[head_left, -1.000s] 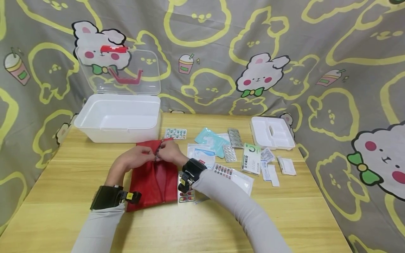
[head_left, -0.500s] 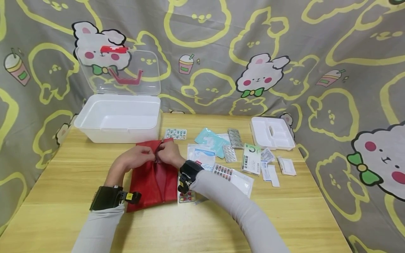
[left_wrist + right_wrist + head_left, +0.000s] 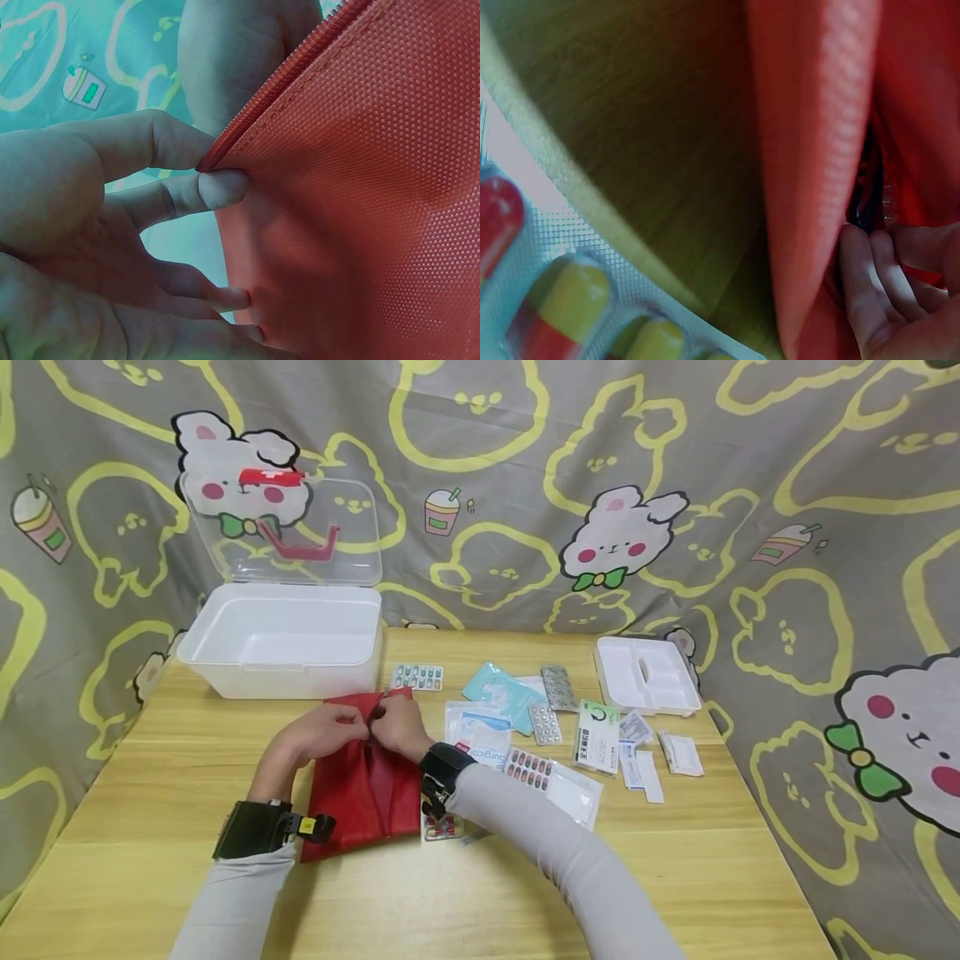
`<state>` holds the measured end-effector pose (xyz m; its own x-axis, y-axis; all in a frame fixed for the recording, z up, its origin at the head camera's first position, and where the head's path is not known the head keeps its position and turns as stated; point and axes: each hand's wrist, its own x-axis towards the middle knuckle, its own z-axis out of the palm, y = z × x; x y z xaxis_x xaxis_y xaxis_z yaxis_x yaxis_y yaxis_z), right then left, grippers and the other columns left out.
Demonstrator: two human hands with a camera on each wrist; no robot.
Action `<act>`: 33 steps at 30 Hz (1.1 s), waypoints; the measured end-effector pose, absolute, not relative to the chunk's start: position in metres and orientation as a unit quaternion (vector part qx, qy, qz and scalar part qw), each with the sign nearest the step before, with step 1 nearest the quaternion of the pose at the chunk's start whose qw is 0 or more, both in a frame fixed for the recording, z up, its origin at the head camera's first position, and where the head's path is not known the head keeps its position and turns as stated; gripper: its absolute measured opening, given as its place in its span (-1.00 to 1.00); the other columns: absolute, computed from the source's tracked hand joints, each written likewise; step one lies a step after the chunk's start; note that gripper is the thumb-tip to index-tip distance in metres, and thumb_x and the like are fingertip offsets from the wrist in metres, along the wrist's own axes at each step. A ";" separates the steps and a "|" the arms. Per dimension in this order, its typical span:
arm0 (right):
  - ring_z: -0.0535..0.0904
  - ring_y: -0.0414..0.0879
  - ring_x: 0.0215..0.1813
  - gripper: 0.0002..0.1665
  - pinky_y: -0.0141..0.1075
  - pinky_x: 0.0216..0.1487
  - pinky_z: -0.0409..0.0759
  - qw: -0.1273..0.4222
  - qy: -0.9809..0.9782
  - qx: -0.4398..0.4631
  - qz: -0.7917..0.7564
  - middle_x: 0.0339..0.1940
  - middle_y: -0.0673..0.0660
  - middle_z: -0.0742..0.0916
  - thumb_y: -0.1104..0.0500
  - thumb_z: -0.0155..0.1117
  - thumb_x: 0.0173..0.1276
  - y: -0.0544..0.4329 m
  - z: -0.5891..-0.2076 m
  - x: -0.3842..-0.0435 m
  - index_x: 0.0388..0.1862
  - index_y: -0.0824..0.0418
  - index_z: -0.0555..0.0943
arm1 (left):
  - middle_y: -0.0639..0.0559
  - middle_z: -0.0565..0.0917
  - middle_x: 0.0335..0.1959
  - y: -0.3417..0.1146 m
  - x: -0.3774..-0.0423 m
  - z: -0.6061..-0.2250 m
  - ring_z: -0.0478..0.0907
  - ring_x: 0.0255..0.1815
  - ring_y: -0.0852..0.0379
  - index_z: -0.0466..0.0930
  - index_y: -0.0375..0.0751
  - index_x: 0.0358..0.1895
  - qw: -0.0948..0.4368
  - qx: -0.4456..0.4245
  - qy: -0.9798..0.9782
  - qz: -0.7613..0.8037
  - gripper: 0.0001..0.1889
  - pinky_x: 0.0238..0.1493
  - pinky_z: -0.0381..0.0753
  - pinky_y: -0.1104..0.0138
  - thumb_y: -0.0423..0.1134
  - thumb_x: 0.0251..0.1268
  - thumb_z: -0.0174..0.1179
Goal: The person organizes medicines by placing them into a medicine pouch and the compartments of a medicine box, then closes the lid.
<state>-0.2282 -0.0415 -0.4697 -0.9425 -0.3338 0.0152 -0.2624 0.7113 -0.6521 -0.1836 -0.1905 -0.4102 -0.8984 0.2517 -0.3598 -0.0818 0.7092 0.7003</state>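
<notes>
A red zippered pouch point(image 3: 337, 810) lies on the table in front of me, its long zip opening gaping down the middle. My left hand point(image 3: 322, 731) pinches the zip edge between thumb and forefinger near the pouch's far end. In the left wrist view the zip teeth point(image 3: 292, 71) run up from those fingertips. Close by, my right hand point(image 3: 401, 727) has its fingers curled at the opening. A dark strip point(image 3: 865, 184) shows just beyond its fingertips in the right wrist view. A blister pack of red-and-yellow capsules point(image 3: 442, 828) sits at the pouch's right side, partly hidden.
A white box point(image 3: 330, 681) with its clear lid raised stands behind the pouch at left. To the right lie a green-and-white medicine box point(image 3: 596, 739), a teal packet point(image 3: 491, 685), several blister packs and sachets. A white divided tray point(image 3: 622, 672) sits at back right.
My right hand and wrist have shifted a little left and toward me along the pouch opening. The left hand and the pouch have stayed in place.
</notes>
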 end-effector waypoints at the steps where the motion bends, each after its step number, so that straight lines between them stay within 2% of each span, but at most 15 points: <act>1: 0.58 -0.11 -0.43 -0.87 -0.44 -0.43 0.42 0.053 0.923 -0.159 -0.346 -0.56 0.05 0.73 0.23 0.32 0.24 -0.041 -0.470 -0.228 -0.45 0.20 0.76 | -0.13 0.54 -0.45 -0.190 -0.184 -0.410 0.50 -0.27 -0.04 0.59 -0.25 -0.32 0.221 0.048 0.898 0.379 -0.81 -0.30 0.41 0.27 -0.20 0.39 0.13; 12: 0.55 -0.12 -0.47 -0.88 -0.44 -0.47 0.39 0.046 0.925 -0.167 -0.338 -0.60 0.03 0.72 0.23 0.35 0.18 -0.037 -0.470 -0.228 -0.51 0.18 0.76 | -0.12 0.54 -0.46 -0.187 -0.184 -0.411 0.49 -0.29 -0.02 0.59 -0.25 -0.34 0.226 0.051 0.899 0.372 -0.80 -0.31 0.39 0.27 -0.19 0.38 0.13; 16: 0.55 -0.19 -0.49 -0.88 -0.49 -0.47 0.41 0.075 0.920 -0.165 -0.347 -0.59 -0.01 0.74 0.21 0.37 0.19 -0.029 -0.462 -0.227 -0.47 0.17 0.80 | -0.11 0.53 -0.47 -0.187 -0.186 -0.412 0.46 -0.32 0.02 0.59 -0.25 -0.34 0.225 0.055 0.900 0.370 -0.80 -0.31 0.38 0.27 -0.19 0.38 0.14; 19: 0.62 -0.22 -0.53 -0.88 -0.49 -0.47 0.54 0.124 0.896 -0.137 -0.403 -0.54 0.05 0.77 0.24 0.36 0.27 -0.020 -0.454 -0.226 -0.38 0.24 0.80 | -0.10 0.52 -0.48 -0.187 -0.186 -0.413 0.44 -0.34 0.03 0.58 -0.25 -0.34 0.227 0.053 0.898 0.374 -0.81 -0.32 0.37 0.27 -0.20 0.39 0.15; 22: 0.67 -0.20 -0.55 -0.87 -0.44 -0.50 0.62 0.147 0.884 -0.109 -0.430 -0.45 0.08 0.79 0.24 0.36 0.33 -0.010 -0.445 -0.229 -0.28 0.26 0.80 | -0.10 0.51 -0.48 -0.187 -0.185 -0.413 0.45 -0.34 0.02 0.58 -0.25 -0.34 0.232 0.048 0.895 0.378 -0.81 -0.32 0.36 0.27 -0.21 0.39 0.15; 28: 0.72 -0.10 -0.49 -0.80 -0.42 -0.46 0.60 0.119 0.916 -0.122 -0.364 -0.24 0.11 0.82 0.14 0.32 0.40 0.022 -0.422 -0.238 -0.14 0.22 0.77 | -0.13 0.56 -0.41 -0.186 -0.184 -0.413 0.49 -0.25 -0.03 0.60 -0.24 -0.30 0.237 0.049 0.895 0.375 -0.82 -0.28 0.42 0.27 -0.19 0.40 0.15; 33: 0.70 -0.07 -0.32 -0.77 -0.35 -0.33 0.60 0.090 0.934 -0.127 -0.323 -0.15 0.16 0.81 0.11 0.32 0.41 0.055 -0.409 -0.245 -0.12 0.24 0.75 | -0.12 0.58 -0.36 -0.188 -0.183 -0.412 0.50 -0.21 -0.03 0.61 -0.24 -0.28 0.240 0.047 0.895 0.372 -0.82 -0.25 0.46 0.24 -0.19 0.40 0.15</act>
